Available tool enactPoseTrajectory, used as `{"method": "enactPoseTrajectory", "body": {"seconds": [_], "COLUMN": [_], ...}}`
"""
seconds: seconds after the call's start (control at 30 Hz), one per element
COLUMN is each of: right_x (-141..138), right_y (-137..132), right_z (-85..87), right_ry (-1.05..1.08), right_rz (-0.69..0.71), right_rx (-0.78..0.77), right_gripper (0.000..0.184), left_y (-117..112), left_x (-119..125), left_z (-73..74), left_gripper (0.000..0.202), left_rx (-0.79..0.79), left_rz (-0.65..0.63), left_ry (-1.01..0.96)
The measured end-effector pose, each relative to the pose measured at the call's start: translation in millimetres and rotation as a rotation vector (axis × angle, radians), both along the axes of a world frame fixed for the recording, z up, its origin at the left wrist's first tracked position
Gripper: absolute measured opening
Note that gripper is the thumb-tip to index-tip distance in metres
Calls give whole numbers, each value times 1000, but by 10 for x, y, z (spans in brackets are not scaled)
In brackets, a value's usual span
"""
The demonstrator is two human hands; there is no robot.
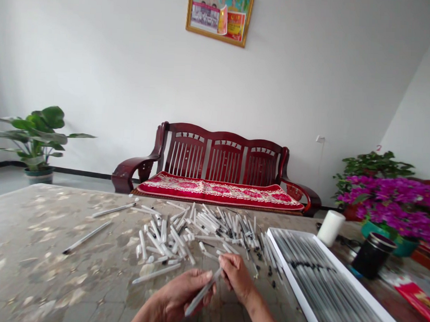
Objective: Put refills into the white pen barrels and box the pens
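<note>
Low in the middle of the head view, my left hand (pixel 181 294) is curled around a white pen barrel (pixel 199 296) that slants up to the right. My right hand (pixel 236 276) pinches the barrel's upper end, fingers closed on it. Just beyond both hands lies a heap of white pen parts (pixel 197 232) on the marbled table (pixel 33 247), with small dark bits scattered at its right side. A white tray (pixel 359 293) packed with several finished pens lies to the right of my right hand.
Two loose pens (pixel 86 238) lie left of the heap. A white cylinder (pixel 330 227), a black jar (pixel 372 255) and a pot of purple flowers (pixel 396 204) stand at the right. A red wooden bench (pixel 217 173) and a leafy plant (pixel 38 139) stand behind the table.
</note>
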State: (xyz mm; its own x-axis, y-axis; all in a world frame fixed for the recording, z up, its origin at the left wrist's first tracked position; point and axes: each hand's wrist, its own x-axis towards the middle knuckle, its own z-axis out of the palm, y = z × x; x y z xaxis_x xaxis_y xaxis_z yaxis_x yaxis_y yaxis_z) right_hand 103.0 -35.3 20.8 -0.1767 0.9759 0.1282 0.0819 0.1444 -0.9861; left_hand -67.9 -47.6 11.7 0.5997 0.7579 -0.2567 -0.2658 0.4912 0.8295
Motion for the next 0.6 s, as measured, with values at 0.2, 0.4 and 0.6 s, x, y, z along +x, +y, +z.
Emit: {"method": "enactPoseTrajectory", "body": {"seconds": [0.2, 0.4, 0.6], "right_x": [142, 640, 706], "right_y": [205, 634, 790], "right_z": [-135, -202, -167], "right_ry": [-12, -648, -1019], "right_rz": [-120, -576, -550], "right_rx": [-23, 192, 98], "right_gripper": [47, 29, 45], "left_y": [-3, 119, 240], "left_x": [-14, -18, 35], "left_z": [48, 11, -133], "left_gripper": [36, 36, 34], "left_rx": [57, -1, -74], "left_rz": [172, 668, 879], "left_ry": [-36, -137, -149]}}
